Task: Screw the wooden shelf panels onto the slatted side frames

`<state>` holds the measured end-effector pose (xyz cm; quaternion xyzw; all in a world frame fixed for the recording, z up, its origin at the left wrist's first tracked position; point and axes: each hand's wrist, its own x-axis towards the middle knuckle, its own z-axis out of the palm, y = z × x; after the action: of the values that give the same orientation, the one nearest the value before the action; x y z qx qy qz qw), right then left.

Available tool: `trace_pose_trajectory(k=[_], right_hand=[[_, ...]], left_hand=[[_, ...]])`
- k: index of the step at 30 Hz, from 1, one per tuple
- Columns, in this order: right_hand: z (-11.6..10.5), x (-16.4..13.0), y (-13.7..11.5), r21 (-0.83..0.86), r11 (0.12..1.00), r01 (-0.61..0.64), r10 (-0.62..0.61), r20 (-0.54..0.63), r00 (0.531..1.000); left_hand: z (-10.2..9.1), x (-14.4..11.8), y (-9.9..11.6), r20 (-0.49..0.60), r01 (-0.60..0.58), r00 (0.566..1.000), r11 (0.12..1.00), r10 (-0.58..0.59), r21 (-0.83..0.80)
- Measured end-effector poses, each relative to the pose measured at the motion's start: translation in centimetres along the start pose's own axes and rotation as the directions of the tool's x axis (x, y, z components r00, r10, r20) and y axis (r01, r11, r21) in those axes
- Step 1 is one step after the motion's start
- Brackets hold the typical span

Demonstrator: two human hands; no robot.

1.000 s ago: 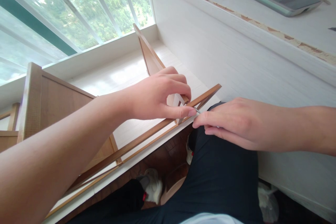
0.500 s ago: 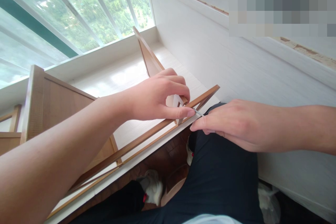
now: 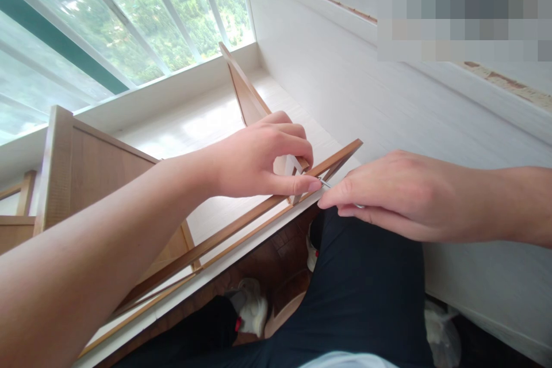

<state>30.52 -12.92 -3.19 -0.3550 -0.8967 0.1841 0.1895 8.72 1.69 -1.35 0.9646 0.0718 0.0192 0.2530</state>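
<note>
A long wooden board [image 3: 224, 236] lies edge-up along the front of a white ledge [image 3: 207, 121], and a second wooden panel [image 3: 244, 89] meets it at a right angle. My left hand [image 3: 259, 158] pinches the joint where the two pieces meet, thumb against the board's outer face. My right hand [image 3: 388, 195] grips a thin metal tool [image 3: 325, 184], perhaps a hex key, whose tip points into the board right by my left thumb. Whatever the tip touches is hidden behind the thumb.
A wooden box-like frame [image 3: 86, 167] stands on the ledge at the left. A window [image 3: 107, 11] with white bars fills the upper left. A white wall panel [image 3: 388, 115] rises on the right. My dark trousers [image 3: 362, 299] and a white shoe [image 3: 252, 307] show below.
My right hand has rolled slightly upward and shifted a little right while keeping the tool's tip at the joint. My left hand and the boards have stayed still.
</note>
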Motion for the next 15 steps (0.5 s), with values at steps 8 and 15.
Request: trace_pose_trajectory(k=[8,15], right_hand=[[-0.1,-0.02,0.07,-0.045,0.998,-0.037,0.037,0.008,0.999],[-0.19,0.04,-0.15,-0.054,0.998,-0.04,0.04,-0.001,0.999]], left_hand=[[0.03,-0.01,0.06,-0.004,0.0,1.0,1.0,0.0,0.0],[0.04,0.0,0.04,-0.01,-0.002,1.0,1.0,0.002,-0.001]])
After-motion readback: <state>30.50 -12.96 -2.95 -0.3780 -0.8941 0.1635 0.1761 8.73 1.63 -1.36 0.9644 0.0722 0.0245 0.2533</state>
